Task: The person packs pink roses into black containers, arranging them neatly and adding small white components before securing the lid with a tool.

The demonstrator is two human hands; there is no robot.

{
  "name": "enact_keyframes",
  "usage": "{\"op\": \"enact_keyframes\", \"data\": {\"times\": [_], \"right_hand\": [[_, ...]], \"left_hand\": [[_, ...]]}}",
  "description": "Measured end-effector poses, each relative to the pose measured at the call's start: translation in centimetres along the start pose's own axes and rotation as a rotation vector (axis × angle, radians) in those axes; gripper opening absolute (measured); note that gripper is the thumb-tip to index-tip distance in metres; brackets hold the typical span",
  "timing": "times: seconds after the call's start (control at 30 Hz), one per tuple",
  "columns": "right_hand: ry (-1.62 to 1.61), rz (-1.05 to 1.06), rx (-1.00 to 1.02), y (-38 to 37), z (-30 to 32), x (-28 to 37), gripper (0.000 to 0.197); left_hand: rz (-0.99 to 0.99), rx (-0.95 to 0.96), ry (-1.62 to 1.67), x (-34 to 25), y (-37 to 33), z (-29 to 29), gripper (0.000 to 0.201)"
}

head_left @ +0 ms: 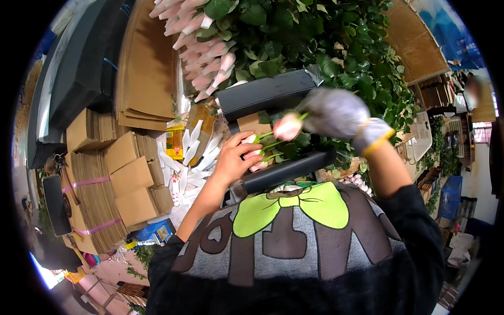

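Note:
My bare left hand [231, 160] is closed around the heads of a few pale pink rosebuds [250, 140], whose green stems point right. My right hand [336, 113], in a grey glove with a yellow cuff, is blurred by motion. A pink rose [287, 127] sticks out of it, bud toward my left hand, its stem running into the glove. Both hands are over a trough between two black padded bars, the far bar [268, 93] and the near bar [289, 170]. A piece of cardboard [254, 123] lies between the bars.
Leafy rose stems [315, 37] pile up beyond the bars, beside pink-netted rosebuds [210, 58]. Cardboard stacks [97, 184] stand at left. White paper strips [194, 157] lie near my left hand, with a yellow packet [175, 143]. A phone [55, 205] is at far left.

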State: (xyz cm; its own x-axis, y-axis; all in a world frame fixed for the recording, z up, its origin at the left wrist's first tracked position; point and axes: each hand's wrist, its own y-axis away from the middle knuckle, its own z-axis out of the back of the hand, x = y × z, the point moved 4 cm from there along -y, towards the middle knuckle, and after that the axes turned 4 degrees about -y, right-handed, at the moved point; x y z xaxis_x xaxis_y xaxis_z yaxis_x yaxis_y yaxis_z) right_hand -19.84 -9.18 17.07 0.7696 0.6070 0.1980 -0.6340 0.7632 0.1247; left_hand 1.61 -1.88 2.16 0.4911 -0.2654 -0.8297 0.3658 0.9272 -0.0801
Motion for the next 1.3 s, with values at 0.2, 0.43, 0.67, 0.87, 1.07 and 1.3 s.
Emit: {"op": "enact_keyframes", "data": {"times": [0.2,0.43,0.67,0.87,1.07,1.3], "right_hand": [[-0.129,0.059,-0.226,-0.6,5.1,3.0,0.013],[0.089,-0.034,0.170,-4.6,-8.1,1.4,0.024],[0.087,0.130,0.273,-3.5,-6.0,2.7,0.026],[-0.156,-0.007,-0.473,4.5,-0.9,-3.9,0.036],[0.243,-0.628,-0.008,6.5,-3.6,-11.0,0.030],[0.211,-0.760,-0.042,8.3,-5.9,-12.6,0.017]], "left_hand": [[0.002,-0.062,0.091,0.7,-0.5,-0.5,0.046],[-0.083,-0.146,-0.119,0.4,-0.4,-0.5,0.054],[-0.103,-0.042,-0.007,0.4,-1.7,0.5,0.052],[-0.064,-0.118,-0.064,1.3,-2.1,0.0,0.028],[-0.078,-0.210,-0.025,1.0,-1.5,-0.6,0.025],[-0.058,-0.154,-0.040,0.3,-1.8,0.0,0.024]]}}
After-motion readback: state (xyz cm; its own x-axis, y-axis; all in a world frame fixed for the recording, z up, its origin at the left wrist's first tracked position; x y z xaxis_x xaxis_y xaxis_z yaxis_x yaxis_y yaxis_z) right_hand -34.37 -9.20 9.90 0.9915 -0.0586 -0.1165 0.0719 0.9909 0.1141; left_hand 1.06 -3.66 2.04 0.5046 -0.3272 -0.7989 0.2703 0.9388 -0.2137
